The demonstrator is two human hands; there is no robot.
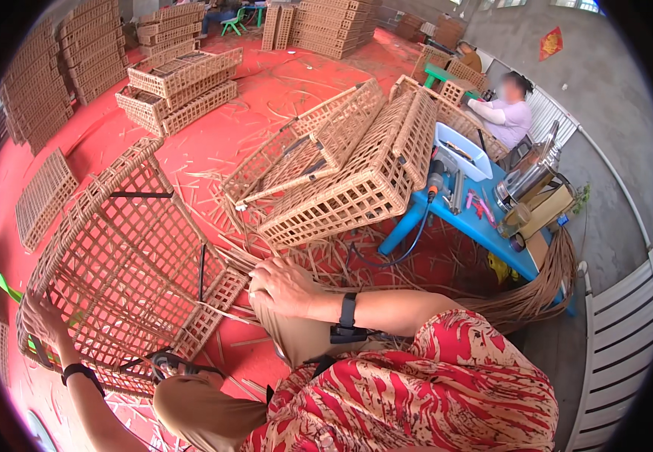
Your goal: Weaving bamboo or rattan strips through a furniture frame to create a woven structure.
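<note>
A large brown woven basket (127,256) with open lattice sides and black frame bars stands tilted at the left, by my knees. My left hand (45,322) is closed on its left edge, partly blurred against the lattice. At my right knee, my right hand (287,288) has its fingers bent down near the basket's right edge and some loose strips (238,258). Its fingertips are turned away, so what they hold, if anything, is hidden. A dark-handled metal tool (170,364) sits by my left knee, against the basket's lower edge.
More woven baskets (349,197) lie ahead, with stacks (93,53) farther back. At the right, a blue stool (469,226) bears a light blue tray (462,151), a corded power tool (436,181) and a metal flask (528,177). Strip scraps litter the red floor; a seated person (509,113) works beyond.
</note>
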